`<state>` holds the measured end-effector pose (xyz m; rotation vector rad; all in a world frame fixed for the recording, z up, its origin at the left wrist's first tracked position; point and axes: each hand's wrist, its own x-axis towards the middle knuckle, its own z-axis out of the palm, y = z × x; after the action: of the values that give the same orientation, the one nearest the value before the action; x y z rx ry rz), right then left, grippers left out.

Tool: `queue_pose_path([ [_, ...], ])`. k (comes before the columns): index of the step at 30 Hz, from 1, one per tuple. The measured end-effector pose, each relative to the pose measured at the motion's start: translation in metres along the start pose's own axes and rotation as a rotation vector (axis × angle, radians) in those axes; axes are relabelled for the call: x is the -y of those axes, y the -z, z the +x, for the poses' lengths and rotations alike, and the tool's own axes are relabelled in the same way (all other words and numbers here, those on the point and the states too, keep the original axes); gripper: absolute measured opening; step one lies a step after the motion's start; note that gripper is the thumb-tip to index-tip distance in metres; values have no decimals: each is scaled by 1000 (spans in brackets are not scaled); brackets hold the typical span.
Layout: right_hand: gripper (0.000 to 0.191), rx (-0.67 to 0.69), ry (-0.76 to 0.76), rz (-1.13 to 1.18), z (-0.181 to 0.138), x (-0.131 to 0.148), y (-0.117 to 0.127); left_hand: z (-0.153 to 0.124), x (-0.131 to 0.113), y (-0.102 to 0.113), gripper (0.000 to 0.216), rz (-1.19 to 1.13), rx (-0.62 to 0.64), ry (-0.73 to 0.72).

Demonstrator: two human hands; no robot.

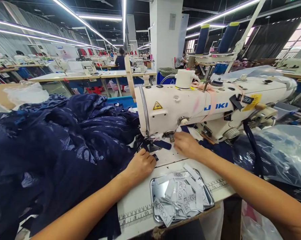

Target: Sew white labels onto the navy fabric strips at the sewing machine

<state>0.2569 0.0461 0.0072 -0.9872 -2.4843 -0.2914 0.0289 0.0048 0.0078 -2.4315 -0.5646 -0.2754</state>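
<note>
My left hand [141, 163] is closed at the left end of the sewing machine [170, 103], its curled fingers on navy fabric beside the needle area. A small dark end of cloth shows by its knuckles. My right hand [184, 143] is closed close under the machine head, near the spring-loaded tension dial [170, 136]; whatever its fingertips hold is hidden. Between the hands, a short navy strip [163, 144] reaches from the presser foot toward my right hand. Below them lies a metal tray [153, 186] of white printed labels [180, 191].
A large heap of navy patterned fabric [72, 133] covers the left side. Clear plastic bags [285, 156] lie at right. Two navy thread cones [202, 39] stand behind the machine. A printed ruler [136, 216] runs along the table's front edge. Other workstations and people are farther back.
</note>
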Motion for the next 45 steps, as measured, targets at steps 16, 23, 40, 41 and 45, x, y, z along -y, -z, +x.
queue_pose_path([
  [16,22,37,34,277,9,33,-11,-11,-4,4,19,-41,-1,27],
  [23,19,106,85,69,10,52,-14,-16,-6,8,19,-27,12,37],
  [40,11,189,-91,100,24,61,-13,-16,-6,6,26,-31,-25,76],
  [41,10,196,-84,101,24,61,-13,-15,-6,7,25,-24,-29,77],
  [45,11,222,-29,-51,28,67,-14,-15,-6,8,25,-9,-32,69],
])
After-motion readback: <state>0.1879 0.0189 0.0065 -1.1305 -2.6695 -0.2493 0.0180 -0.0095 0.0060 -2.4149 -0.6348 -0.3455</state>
